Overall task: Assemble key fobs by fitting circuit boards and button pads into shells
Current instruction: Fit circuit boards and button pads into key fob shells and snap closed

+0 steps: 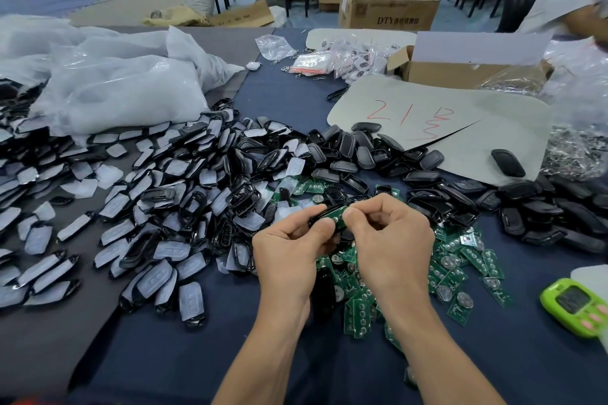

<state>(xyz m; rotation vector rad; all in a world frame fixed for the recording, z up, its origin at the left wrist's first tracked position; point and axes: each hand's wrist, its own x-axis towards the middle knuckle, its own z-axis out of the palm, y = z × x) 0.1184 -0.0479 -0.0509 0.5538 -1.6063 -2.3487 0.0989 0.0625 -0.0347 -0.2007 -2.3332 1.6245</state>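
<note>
Here, shell (316,218) with circuit board (335,219), long axis left-right, left hand (289,251), right hand (390,240) each pinching an end

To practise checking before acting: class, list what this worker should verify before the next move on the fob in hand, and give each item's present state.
1. The left hand grips the shell: ok.
2. The right hand pinches the circuit board at the shell: ok.
3. Board fully seated: cannot tell, fingers hide its edges.
4. Button pad in this shell: cannot tell.
5. More spare boards lie beside the hands: ok.
</note>
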